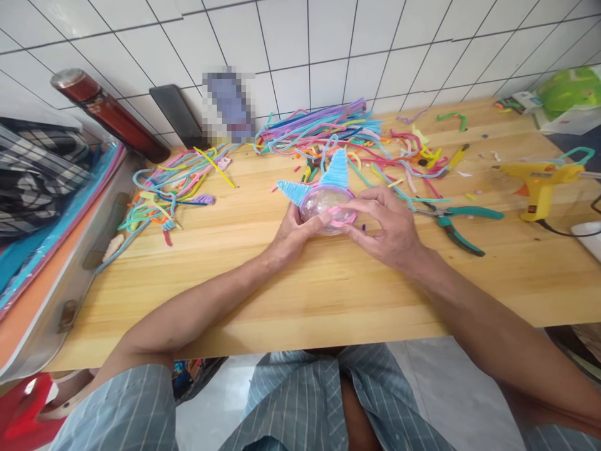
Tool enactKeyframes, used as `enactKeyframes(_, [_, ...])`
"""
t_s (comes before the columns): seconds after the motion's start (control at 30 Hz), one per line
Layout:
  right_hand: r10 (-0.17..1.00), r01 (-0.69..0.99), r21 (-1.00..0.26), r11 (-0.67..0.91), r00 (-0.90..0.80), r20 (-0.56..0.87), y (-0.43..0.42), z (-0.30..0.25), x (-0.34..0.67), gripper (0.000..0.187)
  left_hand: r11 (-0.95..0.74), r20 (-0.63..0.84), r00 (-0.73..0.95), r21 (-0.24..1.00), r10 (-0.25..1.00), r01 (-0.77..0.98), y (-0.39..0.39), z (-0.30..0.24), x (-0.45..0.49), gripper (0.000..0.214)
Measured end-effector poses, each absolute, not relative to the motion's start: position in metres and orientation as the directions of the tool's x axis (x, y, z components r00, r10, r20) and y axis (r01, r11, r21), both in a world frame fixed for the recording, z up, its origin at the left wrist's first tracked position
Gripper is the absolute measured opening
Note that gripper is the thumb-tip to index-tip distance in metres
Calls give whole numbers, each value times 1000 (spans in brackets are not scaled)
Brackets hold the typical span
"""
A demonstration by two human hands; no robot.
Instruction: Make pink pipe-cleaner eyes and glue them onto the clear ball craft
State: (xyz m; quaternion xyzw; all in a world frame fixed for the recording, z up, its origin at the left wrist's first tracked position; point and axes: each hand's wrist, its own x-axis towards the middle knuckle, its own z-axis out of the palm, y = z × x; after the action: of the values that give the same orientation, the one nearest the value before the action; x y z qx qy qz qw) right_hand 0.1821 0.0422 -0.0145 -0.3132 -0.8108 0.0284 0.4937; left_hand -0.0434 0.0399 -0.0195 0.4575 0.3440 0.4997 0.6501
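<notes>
A clear plastic ball (323,203) with a pink and purple pipe-cleaner band and two light-blue cone ears (337,169) rests on the wooden table (300,294). My left hand (293,235) grips the ball from the left, fingers curled on its front. My right hand (387,225) holds it from the right, with thumb and forefinger pinching the pink pipe cleaner (342,216) along the rim. Both hands meet over the ball near the table's middle.
Loose pipe cleaners (323,131) lie in heaps at the back and left (164,194). Teal-handled pliers (457,222) lie right of my right hand. A yellow glue gun (539,181) stands far right. A red bottle (110,116) and a dark phone (176,116) lean on the tiled wall.
</notes>
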Motion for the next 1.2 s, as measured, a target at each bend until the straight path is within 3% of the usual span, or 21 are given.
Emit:
enactKeyframes(0.57, [590, 501, -394, 771, -327, 738, 41, -13, 182, 35, 69, 27, 272, 939, 962, -336, 42, -22, -43, 87])
enactKeyframes(0.9, [534, 516, -348, 783, -268, 802, 39, -16, 173, 34, -36, 82, 165, 963, 983, -266, 44, -34, -42, 80])
enactKeyframes(1.03, [566, 542, -373, 753, -245, 787, 36, -19, 171, 33, -30, 75, 161, 964, 984, -264, 42, -33, -42, 79])
enactKeyframes(1.2, [517, 542, -331, 772, -235, 823, 36, -20, 171, 32, -24, 71, 162, 961, 984, -276, 40, -29, -41, 83])
